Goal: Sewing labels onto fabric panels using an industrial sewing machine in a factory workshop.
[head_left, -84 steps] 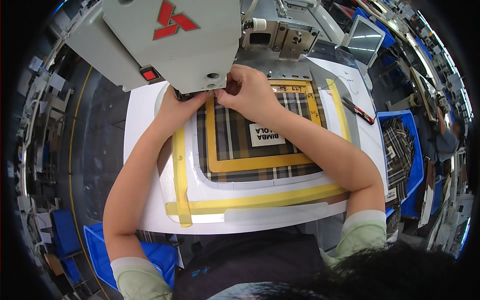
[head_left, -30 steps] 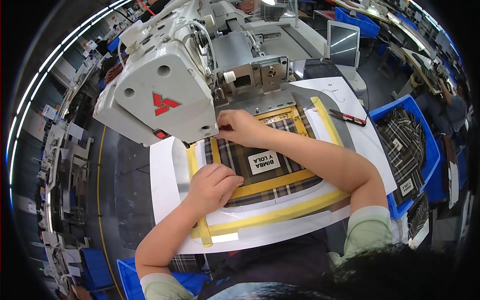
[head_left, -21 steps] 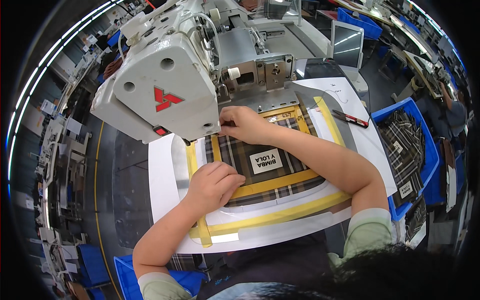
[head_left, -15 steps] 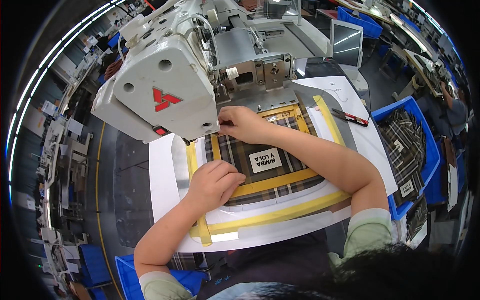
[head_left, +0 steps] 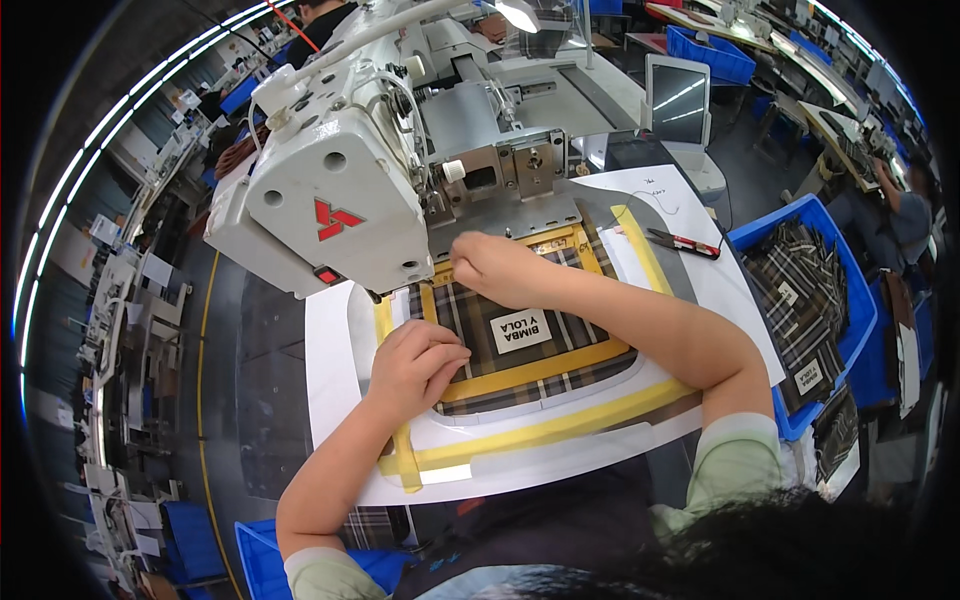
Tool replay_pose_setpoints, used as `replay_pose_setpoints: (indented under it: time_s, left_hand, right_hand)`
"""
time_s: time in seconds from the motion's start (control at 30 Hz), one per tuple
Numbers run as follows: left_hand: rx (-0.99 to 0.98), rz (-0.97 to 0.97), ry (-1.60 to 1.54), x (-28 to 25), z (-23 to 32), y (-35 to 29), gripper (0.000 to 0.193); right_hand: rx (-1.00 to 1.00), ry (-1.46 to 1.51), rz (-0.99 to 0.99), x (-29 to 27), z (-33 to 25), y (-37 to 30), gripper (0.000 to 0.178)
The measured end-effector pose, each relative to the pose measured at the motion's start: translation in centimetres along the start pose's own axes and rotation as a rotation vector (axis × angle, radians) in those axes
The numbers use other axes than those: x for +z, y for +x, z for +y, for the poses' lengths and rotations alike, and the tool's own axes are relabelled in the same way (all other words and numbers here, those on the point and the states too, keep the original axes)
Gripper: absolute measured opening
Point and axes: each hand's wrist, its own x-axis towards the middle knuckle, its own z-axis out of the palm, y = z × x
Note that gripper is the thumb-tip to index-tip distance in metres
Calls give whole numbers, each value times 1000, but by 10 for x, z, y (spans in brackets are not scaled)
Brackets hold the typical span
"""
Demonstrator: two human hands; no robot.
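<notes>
Plaid fabric (head_left: 470, 322) in brown, black and white lies under a yellow frame (head_left: 545, 368), with a white rectangular label (head_left: 521, 331) near its middle. My left hand (head_left: 418, 368) rests on the frame's near-left corner, its fingers laid over the cloth. Above the frame's far-left part is my right hand (head_left: 497, 270), with fingers curled in a pinch; whatever they may hold is too small to make out. The white sewing machine head (head_left: 330, 200) stands just beyond and left of both hands. Yellow tape strips (head_left: 550, 429) edge the white sheet (head_left: 340, 345) beneath.
Red-and-black thread snips (head_left: 685, 244) lie on the sheet at the right. A blue bin (head_left: 865, 325) of labelled plaid pieces stands farther right, and another blue bin (head_left: 255, 560) at lower left. A screen (head_left: 680, 98) stands behind; a person (head_left: 900, 215) sits at far right.
My right hand has drawn back slightly from the machine head, its fingers now more curled. My left hand remains on the near-left corner. The view has shifted a little.
</notes>
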Motion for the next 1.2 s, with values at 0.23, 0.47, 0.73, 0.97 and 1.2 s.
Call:
replay_pose_setpoints:
  time_s: [0.23, 0.47, 0.73, 0.97, 1.2]
  left_hand:
    - [8, 23, -31, -2, -3, 1, 14]
    - [-336, 212, 98, 3, -15, -12, 12]
    - [-426, 188, 84, 15, -24, -16, 13]
    - [-304, 134, 188, 15, -23, -15, 19]
    - [-278, 105, 183, 11, -30, -18, 18]
  right_hand:
    - [-18, 26, -790, -76, -64, -79, 26]
    - [443, 45, 166, -211, 47, -97, 16]
    - [533, -819, 281, -280, 257, -134, 22]
    - [655, -1003, 200, -258, 307, -117, 23]
    - [663, -994, 390, -254, 310, -116, 17]
